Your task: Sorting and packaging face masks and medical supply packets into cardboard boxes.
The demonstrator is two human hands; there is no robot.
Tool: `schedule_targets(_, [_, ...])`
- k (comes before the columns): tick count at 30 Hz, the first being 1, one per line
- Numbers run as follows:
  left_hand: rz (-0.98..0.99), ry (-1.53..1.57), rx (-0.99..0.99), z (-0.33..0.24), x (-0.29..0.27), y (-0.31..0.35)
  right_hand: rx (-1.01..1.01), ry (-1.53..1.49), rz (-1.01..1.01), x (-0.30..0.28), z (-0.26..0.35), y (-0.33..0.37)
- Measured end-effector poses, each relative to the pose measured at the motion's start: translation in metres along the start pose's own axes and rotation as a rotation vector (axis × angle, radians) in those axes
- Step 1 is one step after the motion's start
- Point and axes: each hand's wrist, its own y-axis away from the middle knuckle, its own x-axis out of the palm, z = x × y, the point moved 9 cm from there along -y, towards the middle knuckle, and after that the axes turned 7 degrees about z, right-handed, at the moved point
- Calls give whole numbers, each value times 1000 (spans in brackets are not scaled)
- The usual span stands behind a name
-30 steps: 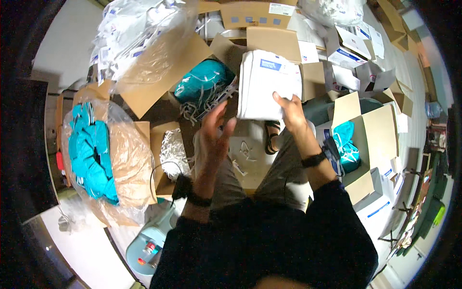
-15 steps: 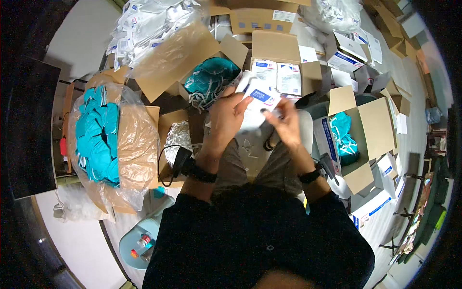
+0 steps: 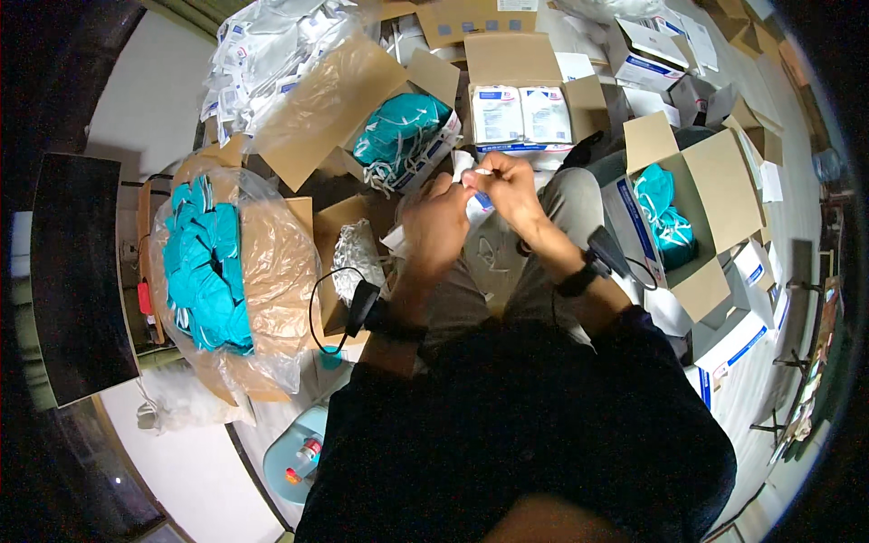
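Observation:
A white packet [image 3: 476,210] with a blue label is held between my two hands, above my lap. My right hand [image 3: 512,192] is closed, its thumb and fingers pinching the packet's upper part. My left hand [image 3: 433,224] is closed on the packet's left side, its back toward me and its fingertips partly hidden. Just beyond the hands stands an open carton [image 3: 523,154], filled with upright white packets [image 3: 547,116]. Left of it, a tilted open box holds teal fabric pieces [image 3: 405,127] with white ties.
To the left, a plastic-lined carton [image 3: 276,290] holds a pile of teal pieces [image 3: 204,271]. A smaller box contains white straps [image 3: 358,261]. On the right, an open carton [image 3: 717,204] has more teal pieces [image 3: 665,217]. White packets heap [image 3: 262,68] at the far left; a blue bin [image 3: 285,480] stands near left.
My hands have drawn together over the packet, the right one moving inward and up to pinch its upper part. The packet's label, plainly visible before, is now mostly covered. The whole view has shifted slightly.

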Motion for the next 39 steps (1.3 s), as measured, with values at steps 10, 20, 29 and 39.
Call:
schedule_targets(10, [-147, 47, 158, -33, -43, 34, 204, -447, -328, -70, -78, -1])
schedule_targets(20, [86, 29, 65, 1, -5, 40, -89, 79, 331, 23, 26, 25])
schedule_targets(29, [28, 301, -64, 29, -11, 53, 4, -2, 323, 21, -21, 32])
schedule_targets(39, [189, 50, 19, 35, 2, 46, -92, 128, 189, 37, -12, 35])
